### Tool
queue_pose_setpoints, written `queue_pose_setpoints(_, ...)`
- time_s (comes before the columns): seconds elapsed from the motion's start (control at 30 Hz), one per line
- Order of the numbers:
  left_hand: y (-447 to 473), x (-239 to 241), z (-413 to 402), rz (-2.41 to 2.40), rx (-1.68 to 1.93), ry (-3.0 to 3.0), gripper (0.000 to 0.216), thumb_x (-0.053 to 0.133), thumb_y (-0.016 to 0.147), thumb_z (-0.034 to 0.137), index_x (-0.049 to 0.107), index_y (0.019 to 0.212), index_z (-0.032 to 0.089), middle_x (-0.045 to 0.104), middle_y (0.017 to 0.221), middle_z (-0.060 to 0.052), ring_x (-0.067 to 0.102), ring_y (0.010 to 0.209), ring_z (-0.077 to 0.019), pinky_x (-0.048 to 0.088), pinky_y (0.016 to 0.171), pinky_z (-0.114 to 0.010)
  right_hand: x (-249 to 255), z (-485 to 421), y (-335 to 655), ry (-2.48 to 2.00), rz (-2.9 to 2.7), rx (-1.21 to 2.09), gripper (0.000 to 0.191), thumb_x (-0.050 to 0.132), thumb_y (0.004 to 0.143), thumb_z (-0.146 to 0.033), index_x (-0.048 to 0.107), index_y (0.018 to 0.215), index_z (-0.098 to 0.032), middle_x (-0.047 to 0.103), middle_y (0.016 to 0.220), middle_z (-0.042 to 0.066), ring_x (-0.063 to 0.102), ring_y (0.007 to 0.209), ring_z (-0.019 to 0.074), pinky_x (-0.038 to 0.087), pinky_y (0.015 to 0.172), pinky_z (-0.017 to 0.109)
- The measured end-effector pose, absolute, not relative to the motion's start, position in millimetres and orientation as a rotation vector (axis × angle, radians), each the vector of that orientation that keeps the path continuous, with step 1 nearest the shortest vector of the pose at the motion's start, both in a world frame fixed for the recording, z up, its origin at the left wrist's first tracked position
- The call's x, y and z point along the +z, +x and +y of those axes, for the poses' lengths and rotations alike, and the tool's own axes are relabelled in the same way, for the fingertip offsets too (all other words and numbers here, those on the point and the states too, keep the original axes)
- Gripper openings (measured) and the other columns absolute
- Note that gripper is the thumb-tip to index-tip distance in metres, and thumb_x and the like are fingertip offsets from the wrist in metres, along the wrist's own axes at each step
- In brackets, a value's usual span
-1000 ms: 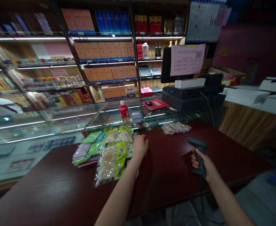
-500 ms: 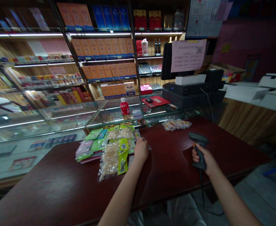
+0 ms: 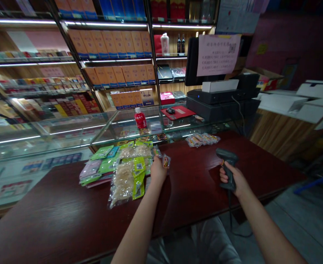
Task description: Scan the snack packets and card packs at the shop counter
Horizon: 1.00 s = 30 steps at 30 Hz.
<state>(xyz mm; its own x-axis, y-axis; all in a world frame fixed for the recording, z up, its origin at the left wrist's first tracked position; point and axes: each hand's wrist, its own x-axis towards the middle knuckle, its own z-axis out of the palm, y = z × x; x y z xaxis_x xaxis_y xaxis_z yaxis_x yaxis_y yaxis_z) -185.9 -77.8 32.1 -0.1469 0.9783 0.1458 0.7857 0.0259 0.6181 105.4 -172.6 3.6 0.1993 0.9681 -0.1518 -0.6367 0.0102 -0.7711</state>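
Observation:
My left hand (image 3: 158, 171) is closed on a small clear snack packet (image 3: 165, 160), lifted at the right edge of a pile of snack packets (image 3: 124, 170) on the dark red counter (image 3: 68, 216). The pile has green and clear bags, some with pale dried food inside. My right hand (image 3: 234, 181) is wrapped round the grip of a dark barcode scanner (image 3: 226, 163), held upright above the counter with its head turned toward the pile. Its cable hangs down below my wrist.
A second clear bag of small snacks (image 3: 202, 139) lies further back on the counter. A glass display case (image 3: 76, 128) with a red-labelled bottle (image 3: 140, 119) stands behind. The register and monitor (image 3: 219, 95) sit at the right. Shelves of boxed goods (image 3: 117, 55) fill the back wall.
My left hand closed on a small packet at the pile's right edge and raised it slightly. The right hand with the scanner shifted a little to the left. The view tilted downward.

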Motion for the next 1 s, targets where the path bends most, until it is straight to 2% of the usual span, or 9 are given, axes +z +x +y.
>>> queue_pose_setpoints(0.1, -182, 29, -74, 1.835, 0.891, 1.752, 0.040, 0.078, 0.055, 0.011, 0.061, 0.091, 0.016, 0.069, 0.088, -0.008, 0.064, 0.089, -0.0239, 0.044, 0.074, -0.027, 5, -172, 104, -0.858, -0.497, 1.315, 0.035, 0.082, 0.065, -0.038, 0.059, 0.084, -0.019, 0.051, 0.053, -0.005, 0.041, 0.038, 0.0065, 0.031, 0.033, 0.016)
queue_pose_setpoints(0.23, -154, 20, -65, 1.427, 0.992, 1.494, 0.015, 0.071, 0.060, 0.011, 0.066, 0.074, 0.015, 0.066, 0.070, -0.002, 0.061, 0.066, -0.0167, 0.044, 0.062, -0.024, 10, -172, 99, -0.875, -0.503, 1.289, 0.037, 0.082, 0.064, -0.038, 0.059, 0.084, -0.018, 0.052, 0.052, -0.005, 0.041, 0.037, 0.0061, 0.030, 0.033, 0.015)
queue_pose_setpoints(0.33, -124, 13, -55, 1.214, 1.158, 1.407, 0.020, 0.069, 0.059, 0.007, 0.067, 0.077, 0.014, 0.067, 0.072, -0.001, 0.060, 0.062, -0.0135, 0.045, 0.061, -0.023, 14, -175, 93, -0.925, -0.520, 1.255, 0.040, 0.083, 0.062, -0.040, 0.058, 0.084, -0.018, 0.052, 0.051, -0.005, 0.042, 0.037, 0.0065, 0.032, 0.033, 0.016)
queue_pose_setpoints(0.53, -89, -1, -43, 0.927, 1.255, 1.457, 0.026, 0.069, 0.062, 0.011, 0.067, 0.088, 0.014, 0.070, 0.084, -0.003, 0.063, 0.074, -0.0150, 0.050, 0.074, -0.026, 27, -193, 71, -1.045, -0.678, 1.178, 0.044, 0.080, 0.067, -0.045, 0.055, 0.094, -0.021, 0.053, 0.052, -0.008, 0.044, 0.035, 0.0080, 0.034, 0.032, 0.018)
queue_pose_setpoints(0.7, -90, -9, -39, 0.981, 1.212, 1.572, 0.019, 0.068, 0.067, 0.017, 0.069, 0.086, 0.014, 0.068, 0.079, -0.002, 0.059, 0.069, -0.0136, 0.046, 0.068, -0.023, 46, -213, 53, -1.134, -0.821, 1.125, 0.049, 0.076, 0.070, -0.047, 0.055, 0.105, -0.020, 0.053, 0.052, -0.008, 0.042, 0.033, 0.0073, 0.032, 0.030, 0.017)
queue_pose_setpoints(1.0, -89, -12, -40, 0.963, 1.226, 1.570, 0.023, 0.070, 0.064, 0.015, 0.068, 0.088, 0.013, 0.068, 0.079, -0.003, 0.059, 0.067, -0.0134, 0.046, 0.066, -0.023, 63, -220, 36, -1.137, -0.846, 1.205, 0.043, 0.072, 0.074, -0.051, 0.052, 0.097, -0.020, 0.050, 0.052, -0.009, 0.042, 0.032, 0.0063, 0.034, 0.031, 0.017)
